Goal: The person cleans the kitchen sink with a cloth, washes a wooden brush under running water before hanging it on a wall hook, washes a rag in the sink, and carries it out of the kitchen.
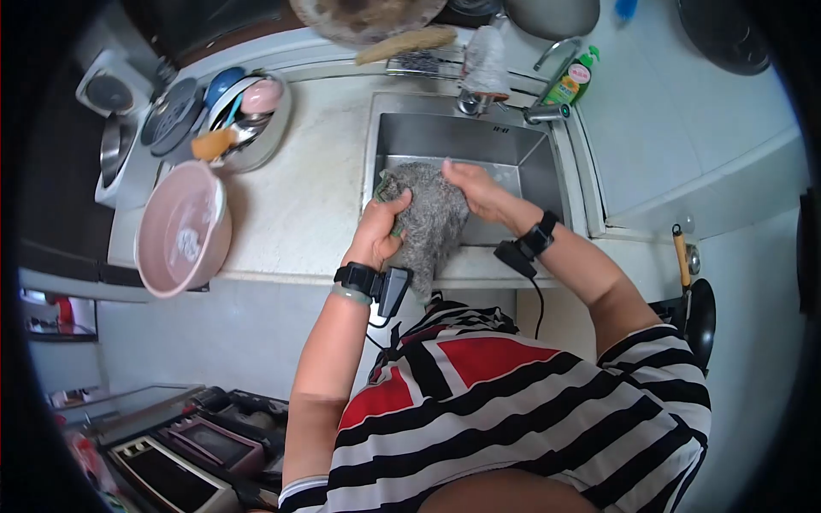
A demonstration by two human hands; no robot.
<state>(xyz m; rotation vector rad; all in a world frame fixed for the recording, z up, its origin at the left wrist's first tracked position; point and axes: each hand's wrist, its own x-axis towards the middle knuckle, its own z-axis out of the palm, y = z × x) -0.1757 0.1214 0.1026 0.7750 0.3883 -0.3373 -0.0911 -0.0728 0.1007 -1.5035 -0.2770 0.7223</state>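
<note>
A grey, fuzzy cleaning cloth [428,209] with a bit of green edging hangs over the front rim of the steel sink [462,128]. My left hand [385,227] grips its left side, thumb lying on top of the fabric. At the upper right edge of the cloth, my right hand [481,190] pinches it with the thumb raised; the other fingers are partly hidden behind. The lower end of the cloth droops past the counter edge towards my striped shirt. Both wrists wear black straps with small devices.
A pink basin [184,231] sits at the counter's left edge, near a white bowl of dishes and utensils [248,128]. Behind the sink stand the faucet [547,113] and a green soap bottle [573,79]. A pan [699,321] hangs at the right.
</note>
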